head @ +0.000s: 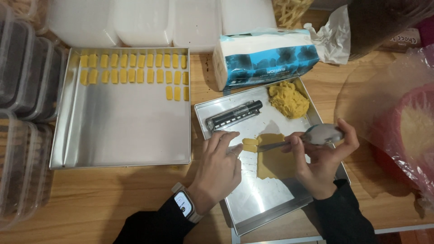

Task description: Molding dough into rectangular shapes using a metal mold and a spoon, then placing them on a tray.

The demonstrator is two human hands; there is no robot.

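My right hand (323, 158) grips a metal spoon (316, 135) by its bowl, the handle tip pressed at the edge of a flat yellow dough sheet (273, 160) on a small metal tray (253, 203). My left hand (219, 167), a watch on its wrist, rests on that tray with its fingers apart, touching small cut dough pieces (250, 144). A lump of yellow dough (288, 99) sits in the tray's far corner beside a black and silver roller tool (234, 114).
A large metal tray (122, 131) at left carries rows of cut dough pieces (133, 68). A blue tissue pack (264, 56) lies behind. Stacked plastic containers (22, 90) line the left edge. A red basin under plastic wrap (407, 131) stands at right.
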